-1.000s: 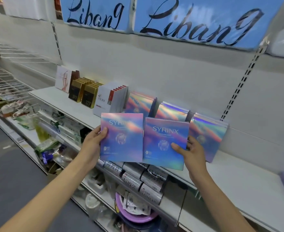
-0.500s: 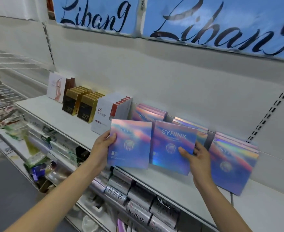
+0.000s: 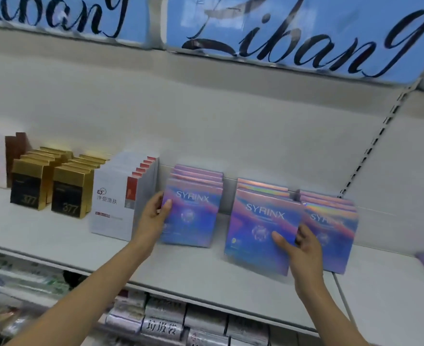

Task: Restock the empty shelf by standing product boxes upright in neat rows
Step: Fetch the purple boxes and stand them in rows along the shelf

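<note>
Nearest, the right hand (image 3: 303,248) pinches the lower right edge of a holographic SYRINX box (image 3: 260,231), thumb on the face and fingers behind. This box stands on the white shelf (image 3: 206,278) at the front of the middle row and leans back a little. The left hand (image 3: 154,216) holds the left edge of another SYRINX box (image 3: 191,216), upright at the front of the left row. I judge each box must be pushed straight back against its row. A third SYRINX row (image 3: 330,221) stands just right.
</note>
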`<move>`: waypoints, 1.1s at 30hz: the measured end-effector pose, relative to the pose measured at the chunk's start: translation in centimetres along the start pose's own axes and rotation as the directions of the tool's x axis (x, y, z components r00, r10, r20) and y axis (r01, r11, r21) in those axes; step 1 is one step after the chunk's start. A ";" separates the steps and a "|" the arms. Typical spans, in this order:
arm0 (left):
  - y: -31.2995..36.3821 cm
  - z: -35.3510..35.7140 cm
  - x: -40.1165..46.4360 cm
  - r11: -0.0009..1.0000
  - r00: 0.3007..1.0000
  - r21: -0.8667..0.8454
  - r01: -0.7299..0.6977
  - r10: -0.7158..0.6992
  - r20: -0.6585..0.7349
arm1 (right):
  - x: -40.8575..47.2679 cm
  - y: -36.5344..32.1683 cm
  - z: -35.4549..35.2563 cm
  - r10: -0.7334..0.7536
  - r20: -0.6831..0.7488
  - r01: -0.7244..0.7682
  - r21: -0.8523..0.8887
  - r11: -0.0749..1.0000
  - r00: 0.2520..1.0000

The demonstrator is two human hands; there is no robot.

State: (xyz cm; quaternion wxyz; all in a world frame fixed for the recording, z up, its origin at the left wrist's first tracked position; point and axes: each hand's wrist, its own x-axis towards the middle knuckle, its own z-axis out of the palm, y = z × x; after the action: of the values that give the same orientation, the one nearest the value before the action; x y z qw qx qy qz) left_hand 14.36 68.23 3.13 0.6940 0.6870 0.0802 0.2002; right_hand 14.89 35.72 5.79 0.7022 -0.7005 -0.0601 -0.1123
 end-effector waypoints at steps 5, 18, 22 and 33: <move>-3.5 0.0 0.9 0.957 0.974 0.182 -0.227 0.219 0.067 | -1.2 0.4 0.9 -0.007 -0.081 0.004 -0.026 1.000 0.997; -4.3 0.2 1.8 0.998 0.982 0.007 -0.054 0.052 0.182 | -3.3 0.9 3.8 0.046 -0.159 -0.048 -0.005 0.999 0.986; -3.7 -1.1 1.9 0.997 0.961 0.060 -0.045 0.027 0.277 | -3.4 0.9 4.4 0.055 -0.125 -0.052 0.022 0.998 0.991; -3.5 -4.1 0.5 0.997 0.934 0.068 0.028 -0.051 0.353 | -3.3 0.2 9.8 0.074 0.015 -0.074 -0.018 0.997 0.997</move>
State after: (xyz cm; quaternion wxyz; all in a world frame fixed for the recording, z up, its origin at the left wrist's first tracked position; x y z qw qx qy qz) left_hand 13.83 72.29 -0.42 0.6793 0.7312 -0.0263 0.0564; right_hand 12.51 45.75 4.90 0.6993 -0.7091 -0.0388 -0.0812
